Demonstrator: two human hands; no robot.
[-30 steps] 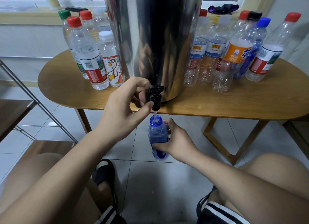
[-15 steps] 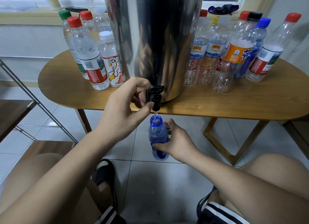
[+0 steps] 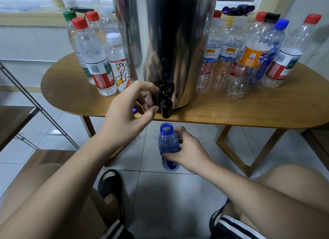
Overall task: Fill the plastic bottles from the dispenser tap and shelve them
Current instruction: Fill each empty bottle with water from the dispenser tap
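Behind, capped bottles (image 3: 99, 67) flank the dispenser (image 3: 165, 34) whose tap (image 3: 165, 99) the left hand (image 3: 128, 112) pinches.

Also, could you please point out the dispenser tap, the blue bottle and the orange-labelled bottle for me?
dispenser tap (image 3: 166, 105), head view, on its black spout.
blue bottle (image 3: 167, 142), head view, on its shoulder.
orange-labelled bottle (image 3: 253, 57), head view, on the orange label.

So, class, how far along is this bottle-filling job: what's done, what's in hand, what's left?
Done: the capped bottles left of the dispenser look full. In hand: the right hand holds an uncapped blue bottle under the tap, the left hand grips the tap; no stream shows. Left: capping it, the seemingly empty bottles on the right, and shelving; no bottle shows on the shelf.
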